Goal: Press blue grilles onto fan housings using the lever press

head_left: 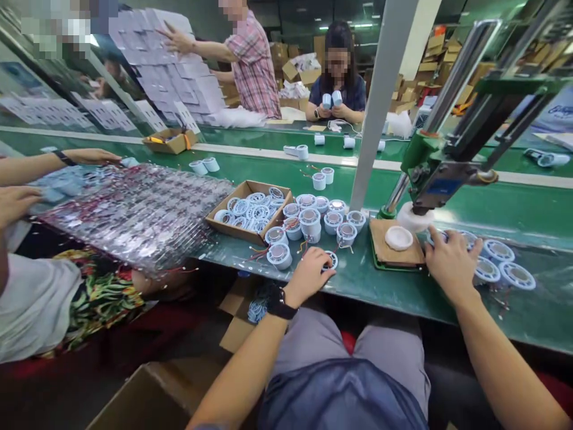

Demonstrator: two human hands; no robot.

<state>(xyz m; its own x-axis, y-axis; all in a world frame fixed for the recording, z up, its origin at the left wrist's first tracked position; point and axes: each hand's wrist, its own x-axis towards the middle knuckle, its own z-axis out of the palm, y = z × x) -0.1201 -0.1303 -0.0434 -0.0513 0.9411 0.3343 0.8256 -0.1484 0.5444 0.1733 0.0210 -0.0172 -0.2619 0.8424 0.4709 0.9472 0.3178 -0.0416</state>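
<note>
My left hand [310, 270] is at the table's front edge, fingers curled over a light-blue slotted ring [330, 261] that they partly hide. To its left and behind stand several light-blue round housings [310, 220] with metallic discs and thin wires. My right hand [452, 266] reaches over the right-hand group of light-blue housings [499, 251], fingers spread, covering some of them; whether it touches one is hidden. Left of that hand is a press with a white round head [415, 216] above a brown base plate [380, 239], which bears a white round holder [399, 238].
A cardboard tray [213, 222] of light-blue rings stands left of the housings. Farther left, a co-worker's hands are by a wide bundle of wired parts in clear wrap [147, 209]. A grey post [373, 107] rises behind the press. Across the green table, two people handle boxes and light-blue parts.
</note>
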